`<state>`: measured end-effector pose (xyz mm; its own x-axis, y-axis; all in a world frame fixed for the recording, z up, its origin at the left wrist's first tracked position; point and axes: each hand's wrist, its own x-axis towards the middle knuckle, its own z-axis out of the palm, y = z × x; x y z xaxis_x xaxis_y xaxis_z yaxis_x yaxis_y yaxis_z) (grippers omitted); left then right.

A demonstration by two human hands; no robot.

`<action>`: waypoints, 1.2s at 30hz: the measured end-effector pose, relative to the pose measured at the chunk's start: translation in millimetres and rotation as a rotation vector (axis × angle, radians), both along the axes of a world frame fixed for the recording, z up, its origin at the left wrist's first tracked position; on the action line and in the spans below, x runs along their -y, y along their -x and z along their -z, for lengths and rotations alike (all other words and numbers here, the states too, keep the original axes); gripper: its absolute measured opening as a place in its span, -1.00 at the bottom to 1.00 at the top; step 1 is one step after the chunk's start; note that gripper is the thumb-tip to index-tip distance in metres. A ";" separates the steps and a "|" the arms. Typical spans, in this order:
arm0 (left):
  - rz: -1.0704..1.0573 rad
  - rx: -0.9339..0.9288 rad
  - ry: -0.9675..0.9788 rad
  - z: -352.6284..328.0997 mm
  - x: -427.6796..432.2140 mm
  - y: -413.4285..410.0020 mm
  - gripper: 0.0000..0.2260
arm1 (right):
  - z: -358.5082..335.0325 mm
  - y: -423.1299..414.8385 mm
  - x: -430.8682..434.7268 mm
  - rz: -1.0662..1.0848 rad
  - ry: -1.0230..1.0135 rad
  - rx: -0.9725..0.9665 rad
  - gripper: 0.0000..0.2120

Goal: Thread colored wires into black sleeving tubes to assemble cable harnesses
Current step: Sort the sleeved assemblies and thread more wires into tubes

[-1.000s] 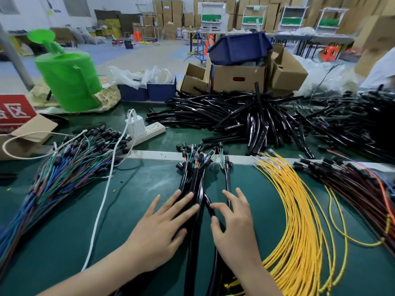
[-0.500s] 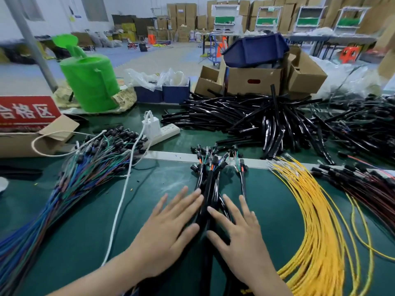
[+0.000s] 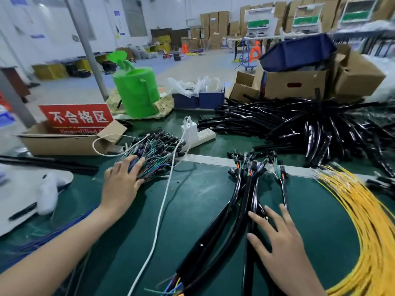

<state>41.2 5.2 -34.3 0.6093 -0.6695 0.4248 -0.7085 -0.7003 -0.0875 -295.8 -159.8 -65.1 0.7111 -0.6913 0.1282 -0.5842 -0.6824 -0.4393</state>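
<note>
A bundle of sleeved harnesses (image 3: 239,212), black tubes with colored wires and connectors at the far end, lies down the middle of the green table (image 3: 192,210). My right hand (image 3: 280,251) rests flat on its right side, fingers straight. Farther left, my left hand (image 3: 123,180) reaches onto a heap of loose colored wires (image 3: 156,154) with black connectors, its fingers spread on top of them. A large pile of empty black sleeving tubes (image 3: 299,124) lies at the back right. Yellow wires (image 3: 367,221) curve along the right edge.
A white cable (image 3: 162,208) runs from a power strip (image 3: 201,136) between my hands. A cardboard box with a red sign (image 3: 77,118) stands at the left, a green watering can (image 3: 136,92) behind it, blue bins (image 3: 198,99) and cardboard boxes (image 3: 295,84) at the back.
My left hand has left the sleeved bundle and moved far left onto the loose colored wires. My right hand stays on the bundle. The view has turned left.
</note>
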 end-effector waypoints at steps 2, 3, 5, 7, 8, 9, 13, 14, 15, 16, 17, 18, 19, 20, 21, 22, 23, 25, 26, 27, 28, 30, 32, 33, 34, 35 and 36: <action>-0.092 0.063 -0.002 -5.8 -10.4 -1.8 -0.45 | 0.6 0.2 0.5 0.015 -0.007 0.025 -0.56; -0.140 0.064 0.008 -8.4 -16.1 -4.3 -0.49 | 1.1 -0.1 1.7 0.021 -0.009 0.037 -0.57; -0.194 -0.061 0.084 -11.6 -25.8 -9.5 -0.63 | 2.1 -0.4 3.6 0.019 -0.010 0.029 -0.58; -0.165 -0.191 0.206 -11.8 -31.9 -11.2 -0.80 | 3.0 -1.5 3.9 0.014 -0.010 0.025 -0.58; -0.137 -0.212 0.247 -11.2 -33.4 -11.3 -0.85 | 3.3 -2.5 3.8 0.012 -0.012 0.036 -0.58; -0.121 -0.221 0.270 -11.0 -34.1 -11.4 -0.88 | 3.8 -3.0 2.9 0.013 -0.013 0.046 -0.59; -0.199 -0.358 0.284 -11.7 -28.4 -15.5 -0.83 | 4.1 -3.1 1.8 0.022 -0.004 0.043 -0.59; -0.215 -0.386 0.269 -12.0 -26.6 -16.3 -0.82 | 4.3 -3.1 2.0 0.023 -0.003 0.041 -0.59; -0.214 -0.390 0.254 -12.5 -25.2 -17.1 -0.83 | 4.5 -2.9 2.0 0.023 -0.001 0.045 -0.59; -0.204 -0.375 0.243 -14.0 -24.1 -18.1 -0.85 | 4.3 -3.2 2.0 0.022 -0.001 0.049 -0.59; -0.197 -0.351 0.235 -16.1 -23.5 -18.7 -0.88 | 3.9 -3.5 1.7 0.021 0.000 0.050 -0.60; -0.197 -0.334 0.242 -18.2 -23.5 -19.2 -0.90 | 3.4 -3.8 1.5 0.021 0.001 0.050 -0.60; -0.201 -0.333 0.271 -19.8 -23.6 -20.1 -0.91 | 3.0 -4.1 1.3 0.018 0.003 0.048 -0.60; -0.207 -0.346 0.323 -20.5 -24.0 -20.6 -0.91 | 3.1 -4.0 1.0 0.017 0.006 0.044 -0.60; -0.211 -0.366 0.393 -20.7 -23.6 -20.3 -0.91 | 3.0 -3.8 1.0 0.016 0.010 0.042 -0.60; -0.215 -0.396 0.475 -20.4 -22.4 -18.7 -0.92 | 3.1 -3.3 1.5 0.017 0.016 0.044 -0.60; -0.215 -0.431 0.559 -19.8 -20.7 -16.4 -0.92 | 3.1 -3.2 2.0 0.017 0.023 0.049 -0.61; -0.203 -0.508 0.739 -21.2 -17.0 -11.3 -0.92 | 2.7 -4.2 1.9 0.014 0.030 0.047 -0.61; -0.195 -0.548 0.833 -24.1 -15.4 -9.0 -0.92 | 2.7 -4.5 1.5 0.012 0.033 0.034 -0.60; -0.185 -0.584 0.920 -27.9 -13.9 -6.8 -0.91 | 2.7 -4.8 1.1 0.009 0.036 0.020 -0.60; -0.177 -0.597 0.984 -32.6 -12.6 -6.3 -0.90 | 2.9 -4.6 0.9 0.007 0.040 0.009 -0.59; -0.163 -0.539 1.029 -46.3 -11.3 -7.9 -0.88 | 3.5 -4.2 1.1 0.002 0.043 -0.002 -0.59; -0.106 -0.524 1.094 -66.0 -9.0 -8.8 -0.87 | 3.5 -3.2 1.7 0.000 0.044 -0.028 -0.58; -0.049 -0.537 1.166 -79.2 -5.9 -5.8 -0.87 | 3.4 -2.9 1.9 -0.002 0.046 -0.040 -0.58; 0.012 -0.526 1.252 -93.9 -2.9 -2.4 -0.86 | 3.5 -2.7 2.1 -0.004 0.049 -0.044 -0.58; 0.066 -0.456 1.314 -109.9 -0.9 2.4 -0.84 | 3.3 -2.7 2.4 -0.007 0.050 -0.041 -0.58; 0.132 -0.370 1.363 -126.1 -0.2 8.8 -0.82 | 3.1 -2.3 2.3 -0.006 0.045 -0.040 -0.58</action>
<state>32.5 5.4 91.8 0.7920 0.0690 0.6066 -0.6074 -0.0117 0.7943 -293.5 -162.0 -68.2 0.7203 -0.6812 0.1310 -0.5965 -0.7046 -0.3844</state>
